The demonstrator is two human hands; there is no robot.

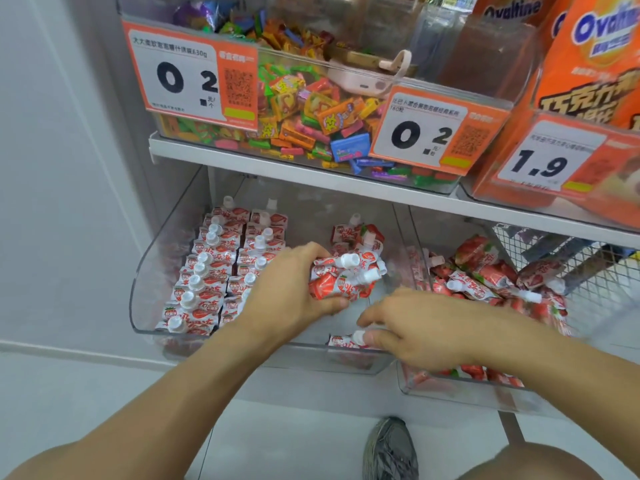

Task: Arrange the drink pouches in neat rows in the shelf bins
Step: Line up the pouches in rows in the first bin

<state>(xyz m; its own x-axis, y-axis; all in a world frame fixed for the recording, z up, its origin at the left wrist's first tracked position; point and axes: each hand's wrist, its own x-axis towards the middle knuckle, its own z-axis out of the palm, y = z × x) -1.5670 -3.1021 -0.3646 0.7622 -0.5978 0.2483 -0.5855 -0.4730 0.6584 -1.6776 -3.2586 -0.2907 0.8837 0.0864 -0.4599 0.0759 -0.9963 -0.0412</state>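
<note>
Drink pouches: red-and-white strawberry pouches with white screw caps, spread over two clear shelf bins on the lower shelf; a bunch [346,277] held in the left hand.
Left hand [291,289]: grip closed round several pouches at once, caps pointing right, held just above the bare floor of the left bin; likely a supply kept ready for feeding out one by one.
Right hand [415,332]: thumb and fingers pinching a single pouch [348,340] at its cap, down at the front wall of the left bin; judged to be starting a new row from the front.
Left bin [145,271]: two finished rows [221,268] along its left side, pouches overlapped like shingles, caps up and in line, running front to back; overlap probably chosen so each label and cap shows and the rows stay put. A few loose pouches [358,237] lying toward the back right.
Right bin [450,393]: unsorted heap of pouches [485,278], lying at all angles, caps pointing every way; no rows begun here.
Progress: roughly half of the left bin arranged, right bin untouched.
Upper shelf: clear bin of mixed wrapped candies [311,109] with price tags [187,77] clipped on; orange Ovaltine boxes [595,57] at right.
Pink object [367,77]: lying on the candy bin's rim; too blurred to identify, perhaps a small device with a strap.
Floor: a grey shoe [389,448] below the bins.
</note>
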